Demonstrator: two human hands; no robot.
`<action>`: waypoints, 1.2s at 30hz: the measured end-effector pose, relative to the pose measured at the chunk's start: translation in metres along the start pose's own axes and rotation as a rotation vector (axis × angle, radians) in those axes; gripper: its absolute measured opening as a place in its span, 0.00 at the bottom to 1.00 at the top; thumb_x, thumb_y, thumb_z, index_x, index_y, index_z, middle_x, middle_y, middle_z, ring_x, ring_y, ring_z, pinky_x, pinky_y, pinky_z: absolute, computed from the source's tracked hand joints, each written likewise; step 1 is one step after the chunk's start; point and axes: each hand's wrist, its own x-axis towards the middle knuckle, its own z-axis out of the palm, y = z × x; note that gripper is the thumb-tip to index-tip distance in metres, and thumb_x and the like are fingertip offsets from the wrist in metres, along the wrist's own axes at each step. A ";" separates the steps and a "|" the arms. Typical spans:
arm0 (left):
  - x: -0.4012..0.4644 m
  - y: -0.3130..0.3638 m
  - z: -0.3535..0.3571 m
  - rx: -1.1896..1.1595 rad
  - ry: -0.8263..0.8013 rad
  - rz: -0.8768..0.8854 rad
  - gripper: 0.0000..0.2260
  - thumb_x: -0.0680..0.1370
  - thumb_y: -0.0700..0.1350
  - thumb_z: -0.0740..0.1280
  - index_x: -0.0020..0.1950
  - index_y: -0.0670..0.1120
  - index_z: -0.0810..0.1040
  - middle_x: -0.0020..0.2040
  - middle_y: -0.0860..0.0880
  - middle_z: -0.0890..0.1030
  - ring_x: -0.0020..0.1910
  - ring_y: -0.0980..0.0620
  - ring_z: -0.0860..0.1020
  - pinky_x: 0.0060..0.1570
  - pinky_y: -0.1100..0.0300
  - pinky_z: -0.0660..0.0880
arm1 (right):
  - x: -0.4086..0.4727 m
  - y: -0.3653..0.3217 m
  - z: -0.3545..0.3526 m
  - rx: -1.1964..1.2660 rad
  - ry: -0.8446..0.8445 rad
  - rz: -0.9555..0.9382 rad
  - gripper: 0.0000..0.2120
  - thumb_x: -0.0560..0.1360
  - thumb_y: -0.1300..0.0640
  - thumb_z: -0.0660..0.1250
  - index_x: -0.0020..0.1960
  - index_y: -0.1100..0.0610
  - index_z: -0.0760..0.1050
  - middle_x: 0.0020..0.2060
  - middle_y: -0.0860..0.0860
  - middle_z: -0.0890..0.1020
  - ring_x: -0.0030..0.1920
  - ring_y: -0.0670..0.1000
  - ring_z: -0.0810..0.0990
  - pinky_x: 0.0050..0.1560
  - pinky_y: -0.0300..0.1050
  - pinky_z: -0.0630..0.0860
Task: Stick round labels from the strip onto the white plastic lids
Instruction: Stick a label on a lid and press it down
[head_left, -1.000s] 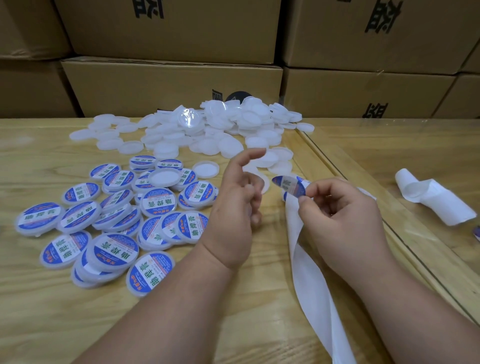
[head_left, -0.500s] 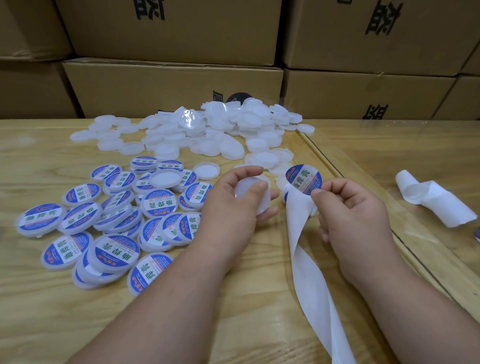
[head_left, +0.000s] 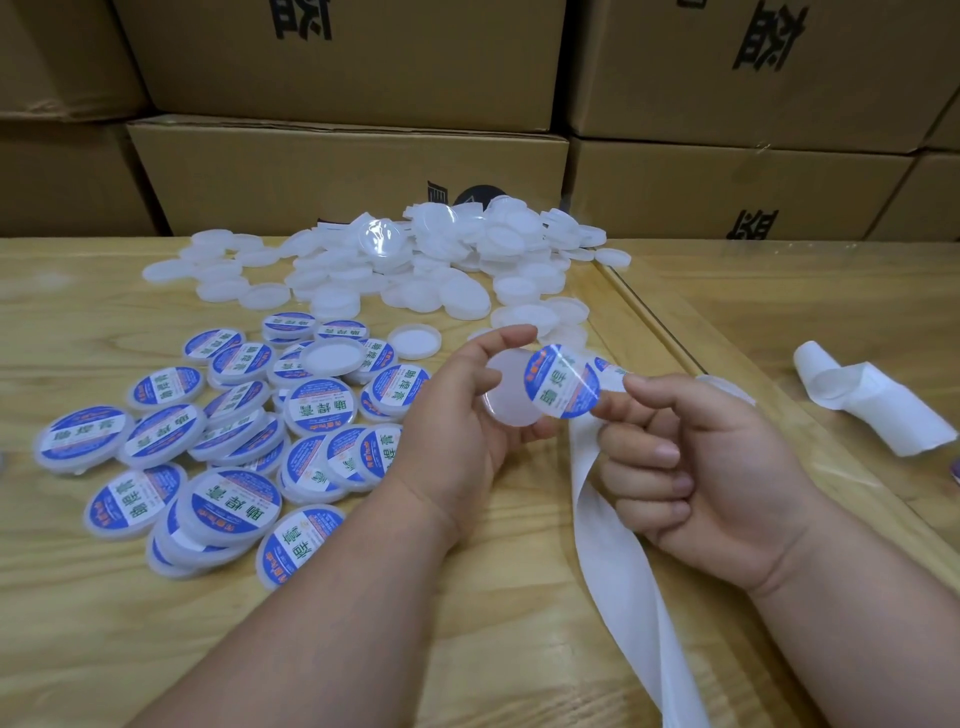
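Observation:
My left hand (head_left: 467, 426) grips a bare white plastic lid (head_left: 506, 402) by its rim, tilted up above the table. My right hand (head_left: 711, 467) pinches a round blue-and-white label (head_left: 561, 382) at its right edge and holds it over the lid's right half. The white backing strip (head_left: 618, 545) hangs from under my right hand and runs down to the bottom edge. A heap of bare white lids (head_left: 415, 265) lies at the back of the table. Labelled lids (head_left: 234, 447) lie in a pile to the left.
Stacked cardboard boxes (head_left: 353, 171) wall off the back of the wooden table (head_left: 104, 623). A curled length of used white backing paper (head_left: 872, 405) lies at the right, beyond a seam in the tabletop.
My left hand picked up a bare lid and raised it. My right hand peeled the label off the strip and brought it leftward over the lid.

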 end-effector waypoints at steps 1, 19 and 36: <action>-0.001 0.001 0.000 0.002 -0.015 -0.007 0.19 0.78 0.36 0.49 0.55 0.44 0.79 0.50 0.41 0.83 0.44 0.45 0.81 0.34 0.57 0.78 | 0.000 0.000 0.001 0.004 -0.021 0.029 0.12 0.68 0.49 0.68 0.42 0.57 0.82 0.23 0.46 0.62 0.23 0.44 0.52 0.21 0.34 0.50; 0.001 -0.001 -0.003 0.090 -0.018 0.024 0.16 0.80 0.35 0.53 0.57 0.45 0.79 0.52 0.41 0.86 0.50 0.41 0.84 0.35 0.59 0.78 | 0.001 -0.003 -0.004 0.070 -0.165 0.130 0.26 0.67 0.44 0.71 0.57 0.61 0.82 0.21 0.46 0.61 0.23 0.45 0.51 0.21 0.33 0.54; -0.001 -0.004 -0.001 0.185 0.016 0.078 0.11 0.86 0.45 0.58 0.55 0.49 0.80 0.52 0.44 0.87 0.45 0.48 0.85 0.34 0.60 0.77 | 0.001 -0.003 -0.005 0.076 -0.201 0.145 0.33 0.63 0.45 0.78 0.62 0.63 0.81 0.21 0.46 0.61 0.23 0.45 0.51 0.22 0.33 0.54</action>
